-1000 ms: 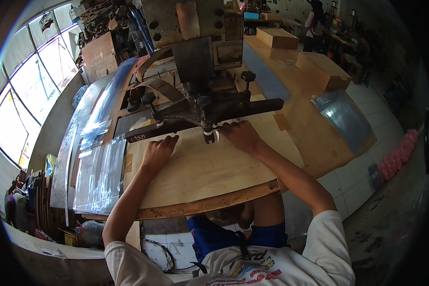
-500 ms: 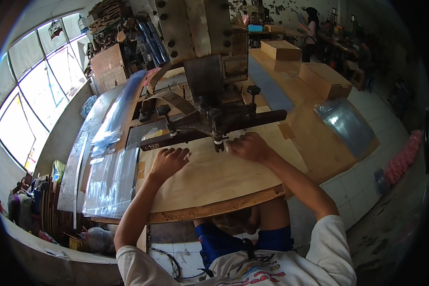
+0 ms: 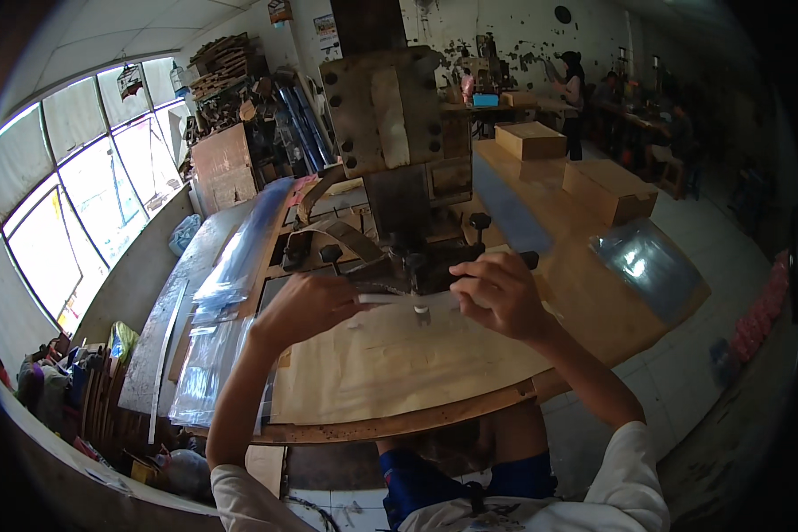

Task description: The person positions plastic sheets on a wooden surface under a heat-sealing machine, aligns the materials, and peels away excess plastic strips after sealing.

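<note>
Between my hands stretches a clear plastic sheet [image 3: 399, 300], its pale edge in front of the press head; how far it reaches is hard to make out. My left hand [image 3: 303, 308] has its fingers bent over the sheet's left end. At the other end my right hand [image 3: 503, 297] is raised, with curled fingers and the thumb close to the edge. Behind them stands a heavy metal press [image 3: 386, 115] with a dark crossbar and black knobs [image 3: 480, 222]. Below lies a pale board [image 3: 399, 372] on the wooden table [image 3: 417, 429].
Clear plastic sheets [image 3: 211, 368] are stacked at the left, beside a long thin strip [image 3: 166, 363]. At the right are a glossy plastic stack [image 3: 643, 264] and cardboard boxes [image 3: 607, 189]. A person [image 3: 572, 93] stands at the back. Pink bundles [image 3: 762, 306] lie far right.
Both hands have risen off the board and come nearer my view. The pale edge of the plastic sheet now shows between them. The whole view has tilted upward.
</note>
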A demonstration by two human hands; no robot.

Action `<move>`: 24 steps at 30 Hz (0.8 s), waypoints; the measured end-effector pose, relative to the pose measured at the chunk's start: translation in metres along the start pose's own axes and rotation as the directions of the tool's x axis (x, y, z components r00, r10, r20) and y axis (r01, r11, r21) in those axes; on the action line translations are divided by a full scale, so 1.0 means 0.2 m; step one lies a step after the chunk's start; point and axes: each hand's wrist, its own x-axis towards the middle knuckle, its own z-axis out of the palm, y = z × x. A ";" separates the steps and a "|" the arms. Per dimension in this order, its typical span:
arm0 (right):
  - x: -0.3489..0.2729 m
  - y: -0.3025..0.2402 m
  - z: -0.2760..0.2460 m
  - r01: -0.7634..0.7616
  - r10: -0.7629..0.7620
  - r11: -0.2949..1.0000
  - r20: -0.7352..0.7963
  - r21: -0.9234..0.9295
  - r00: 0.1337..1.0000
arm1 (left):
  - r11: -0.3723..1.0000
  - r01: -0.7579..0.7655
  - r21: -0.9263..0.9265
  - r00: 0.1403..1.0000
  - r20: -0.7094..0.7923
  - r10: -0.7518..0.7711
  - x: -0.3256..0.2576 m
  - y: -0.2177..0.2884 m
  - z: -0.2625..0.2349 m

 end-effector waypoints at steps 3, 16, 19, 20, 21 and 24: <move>0.23 0.05 -0.09 -0.012 0.015 0.999 -0.062 0.044 0.998 | 0.995 -0.102 0.021 0.959 -0.264 0.104 0.05 0.00 -0.21; 0.63 0.22 -0.16 -0.347 0.339 0.768 0.117 0.538 0.933 | 0.755 0.138 -0.641 0.794 -0.384 -0.471 0.08 0.08 -0.33; 0.63 0.25 -0.12 -0.371 0.314 0.760 0.199 0.533 0.928 | 0.778 0.191 -0.598 0.791 -0.375 -0.483 0.06 0.04 -0.30; 0.63 0.25 -0.14 -0.376 0.304 0.760 0.221 0.531 0.927 | 0.789 0.155 -0.595 0.801 -0.391 -0.452 0.08 0.04 -0.29; 0.63 0.26 -0.16 -0.388 0.303 0.764 0.246 0.515 0.921 | 0.799 0.116 -0.590 0.811 -0.408 -0.420 0.09 0.03 -0.28; 0.62 0.28 -0.14 -0.412 0.325 0.747 0.255 0.522 0.911 | 0.789 0.143 -0.598 0.838 -0.351 -0.418 0.10 0.04 -0.30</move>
